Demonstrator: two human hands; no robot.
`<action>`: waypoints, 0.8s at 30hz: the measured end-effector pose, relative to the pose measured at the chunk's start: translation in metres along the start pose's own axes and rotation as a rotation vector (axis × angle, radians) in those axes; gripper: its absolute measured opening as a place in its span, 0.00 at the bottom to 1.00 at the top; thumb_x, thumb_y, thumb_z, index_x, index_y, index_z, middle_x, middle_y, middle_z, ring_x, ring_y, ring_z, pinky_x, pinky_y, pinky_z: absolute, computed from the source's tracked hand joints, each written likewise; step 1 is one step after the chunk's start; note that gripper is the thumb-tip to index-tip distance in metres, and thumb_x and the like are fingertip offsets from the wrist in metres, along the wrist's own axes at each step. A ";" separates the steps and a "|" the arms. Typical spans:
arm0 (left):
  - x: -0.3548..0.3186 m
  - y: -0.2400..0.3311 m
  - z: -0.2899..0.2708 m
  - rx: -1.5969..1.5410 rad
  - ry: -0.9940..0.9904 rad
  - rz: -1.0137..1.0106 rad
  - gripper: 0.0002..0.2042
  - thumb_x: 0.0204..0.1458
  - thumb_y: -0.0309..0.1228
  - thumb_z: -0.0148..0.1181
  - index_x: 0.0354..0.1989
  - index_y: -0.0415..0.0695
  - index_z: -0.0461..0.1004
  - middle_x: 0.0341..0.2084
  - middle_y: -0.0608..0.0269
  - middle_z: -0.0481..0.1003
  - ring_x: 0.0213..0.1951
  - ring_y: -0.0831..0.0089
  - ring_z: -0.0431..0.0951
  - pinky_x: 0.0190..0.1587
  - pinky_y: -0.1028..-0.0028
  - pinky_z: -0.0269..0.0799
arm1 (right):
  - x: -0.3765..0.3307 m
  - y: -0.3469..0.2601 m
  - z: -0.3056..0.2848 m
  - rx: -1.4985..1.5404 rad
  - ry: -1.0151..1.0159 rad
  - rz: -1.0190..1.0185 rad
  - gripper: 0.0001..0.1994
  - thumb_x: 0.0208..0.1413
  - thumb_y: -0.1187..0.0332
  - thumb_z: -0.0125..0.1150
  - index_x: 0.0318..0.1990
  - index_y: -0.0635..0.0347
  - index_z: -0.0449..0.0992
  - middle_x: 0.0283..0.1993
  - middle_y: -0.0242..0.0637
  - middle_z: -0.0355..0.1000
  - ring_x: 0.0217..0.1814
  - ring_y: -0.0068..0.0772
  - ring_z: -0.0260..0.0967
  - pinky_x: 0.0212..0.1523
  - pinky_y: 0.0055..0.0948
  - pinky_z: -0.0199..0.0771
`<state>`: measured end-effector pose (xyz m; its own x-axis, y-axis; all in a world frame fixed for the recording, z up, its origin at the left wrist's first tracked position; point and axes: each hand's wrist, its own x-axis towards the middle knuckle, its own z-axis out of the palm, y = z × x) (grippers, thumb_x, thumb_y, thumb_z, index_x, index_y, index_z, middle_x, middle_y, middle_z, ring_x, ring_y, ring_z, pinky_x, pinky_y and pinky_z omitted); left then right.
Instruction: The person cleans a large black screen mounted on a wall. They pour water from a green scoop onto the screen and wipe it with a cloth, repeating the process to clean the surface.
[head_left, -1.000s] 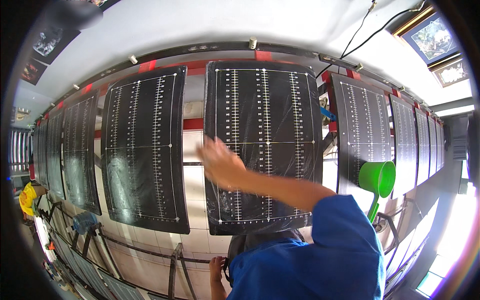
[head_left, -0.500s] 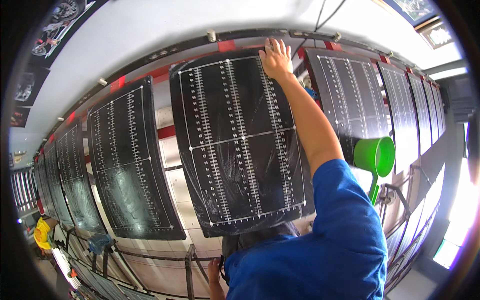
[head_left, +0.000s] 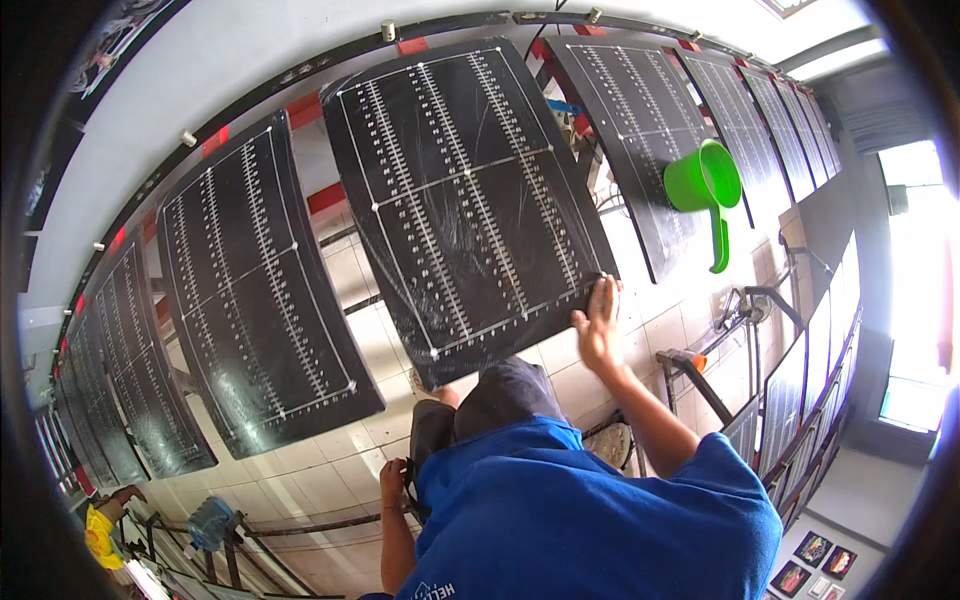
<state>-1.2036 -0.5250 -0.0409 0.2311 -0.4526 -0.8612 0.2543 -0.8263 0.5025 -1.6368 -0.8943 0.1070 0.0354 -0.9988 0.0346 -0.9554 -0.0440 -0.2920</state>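
Observation:
A black panel [head_left: 465, 215] with three white ruled scales and a white border slopes away in front of me, its surface streaked with what looks like wet marks. My right hand [head_left: 600, 330] lies open at its near right corner, fingers extended along the surface and edge. Beside my dark trousers is my left hand [head_left: 392, 480], low at my hip. Its fingers look curled, partly hidden against dark cloth, and what they hold, if anything, does not show. A green plastic dipper [head_left: 690, 185] with a handle is to the right, in front of the neighbouring panel [head_left: 635, 130].
Similar panels [head_left: 255, 290] stand in a row to the left and right on red and black frames. Metal racks [head_left: 765, 305] are at the right, on a tiled floor [head_left: 660, 340]. A person in yellow [head_left: 100, 535] and a bluish container [head_left: 210, 522] appear at lower left.
My right hand has come down from the panel's top edge to its near right corner. The view has shifted, showing more floor. My left hand stays low by my hip.

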 end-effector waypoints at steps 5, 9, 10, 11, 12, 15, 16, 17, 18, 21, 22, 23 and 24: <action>0.021 -0.028 -0.066 0.132 -0.003 -0.031 0.16 0.62 0.40 0.50 0.41 0.39 0.77 0.35 0.58 0.81 0.34 0.68 0.80 0.35 0.68 0.75 | -0.037 -0.191 0.031 0.008 -0.153 -0.225 0.42 0.62 0.48 0.54 0.73 0.72 0.50 0.79 0.56 0.39 0.82 0.58 0.31 0.78 0.51 0.36; -0.001 0.014 -0.085 0.106 0.048 -0.126 0.17 0.63 0.43 0.49 0.44 0.41 0.74 0.39 0.58 0.80 0.34 0.68 0.80 0.35 0.69 0.74 | -0.016 -0.174 0.034 0.094 -0.073 -0.484 0.37 0.60 0.50 0.57 0.70 0.65 0.59 0.74 0.52 0.53 0.79 0.55 0.44 0.77 0.54 0.43; -0.003 0.020 -0.092 0.137 0.044 -0.114 0.17 0.63 0.43 0.49 0.44 0.41 0.74 0.39 0.58 0.80 0.34 0.68 0.80 0.35 0.69 0.74 | 0.006 -0.144 0.033 0.014 -0.035 -0.347 0.35 0.60 0.52 0.58 0.71 0.60 0.60 0.76 0.51 0.51 0.80 0.54 0.41 0.77 0.54 0.41; -0.004 0.026 -0.097 0.145 0.046 -0.090 0.17 0.63 0.43 0.49 0.45 0.40 0.74 0.39 0.58 0.80 0.34 0.68 0.80 0.34 0.69 0.74 | 0.032 -0.090 0.053 0.011 0.181 -0.288 0.33 0.63 0.56 0.55 0.72 0.60 0.59 0.77 0.52 0.48 0.81 0.53 0.38 0.77 0.54 0.39; -0.007 0.025 -0.103 0.142 0.061 -0.074 0.17 0.63 0.43 0.49 0.45 0.40 0.74 0.39 0.58 0.80 0.34 0.68 0.80 0.34 0.69 0.74 | 0.059 -0.050 0.036 -0.302 0.125 -0.279 0.32 0.65 0.57 0.52 0.72 0.64 0.56 0.78 0.53 0.46 0.82 0.55 0.36 0.78 0.54 0.36; -0.015 0.015 -0.108 0.096 0.064 -0.029 0.18 0.63 0.43 0.50 0.46 0.40 0.74 0.39 0.58 0.80 0.34 0.69 0.80 0.34 0.70 0.74 | 0.082 -0.019 0.011 0.019 0.179 0.098 0.33 0.71 0.53 0.39 0.72 0.74 0.52 0.78 0.62 0.42 0.81 0.63 0.33 0.79 0.52 0.30; -0.018 0.012 -0.107 0.073 0.058 -0.015 0.18 0.62 0.43 0.50 0.47 0.40 0.74 0.39 0.58 0.80 0.34 0.69 0.80 0.34 0.70 0.74 | 0.068 -0.044 0.022 -0.025 0.197 0.132 0.34 0.71 0.51 0.38 0.72 0.74 0.51 0.77 0.63 0.41 0.81 0.63 0.33 0.79 0.52 0.30; -0.013 -0.014 -0.123 0.121 0.029 0.070 0.18 0.62 0.44 0.51 0.45 0.40 0.75 0.38 0.57 0.80 0.33 0.69 0.80 0.33 0.70 0.74 | 0.049 -0.086 0.034 0.010 0.167 0.031 0.36 0.69 0.49 0.42 0.72 0.72 0.51 0.78 0.61 0.41 0.81 0.62 0.32 0.79 0.52 0.30; -0.009 -0.016 -0.117 0.120 0.024 -0.033 0.18 0.62 0.45 0.51 0.44 0.40 0.76 0.35 0.58 0.81 0.32 0.68 0.80 0.32 0.70 0.73 | 0.019 -0.129 0.052 0.022 0.141 -0.063 0.38 0.67 0.48 0.46 0.73 0.70 0.50 0.78 0.59 0.41 0.81 0.62 0.32 0.79 0.53 0.30; -0.010 -0.016 -0.101 0.061 -0.034 -0.093 0.19 0.63 0.45 0.51 0.44 0.39 0.75 0.33 0.58 0.80 0.31 0.67 0.80 0.31 0.70 0.73 | -0.042 -0.228 0.066 0.055 -0.041 -0.412 0.40 0.61 0.46 0.54 0.71 0.69 0.56 0.77 0.54 0.48 0.80 0.57 0.41 0.77 0.54 0.41; -0.010 -0.020 -0.102 0.122 -0.026 -0.080 0.19 0.63 0.45 0.51 0.44 0.39 0.74 0.33 0.58 0.80 0.31 0.67 0.80 0.31 0.69 0.73 | -0.046 -0.235 0.066 0.079 -0.068 -0.487 0.39 0.61 0.46 0.55 0.71 0.68 0.58 0.76 0.53 0.50 0.80 0.55 0.43 0.76 0.54 0.44; -0.011 -0.026 -0.103 0.171 -0.012 -0.066 0.19 0.63 0.45 0.51 0.45 0.39 0.74 0.33 0.58 0.80 0.31 0.67 0.80 0.31 0.69 0.73 | -0.035 -0.226 0.050 0.064 -0.142 -0.515 0.38 0.61 0.47 0.56 0.71 0.65 0.58 0.75 0.50 0.52 0.79 0.54 0.44 0.76 0.54 0.45; -0.013 -0.024 -0.101 0.133 0.014 -0.071 0.19 0.63 0.45 0.50 0.45 0.39 0.74 0.33 0.59 0.80 0.31 0.68 0.80 0.31 0.68 0.73 | -0.021 -0.204 0.040 0.078 -0.095 -0.411 0.37 0.61 0.50 0.57 0.71 0.63 0.58 0.75 0.49 0.53 0.79 0.55 0.45 0.76 0.54 0.44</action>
<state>-1.1183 -0.4649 -0.0340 0.2301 -0.3876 -0.8926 0.1443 -0.8935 0.4252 -1.4311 -0.8652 0.1272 0.4385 -0.8955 0.0763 -0.8315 -0.4364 -0.3437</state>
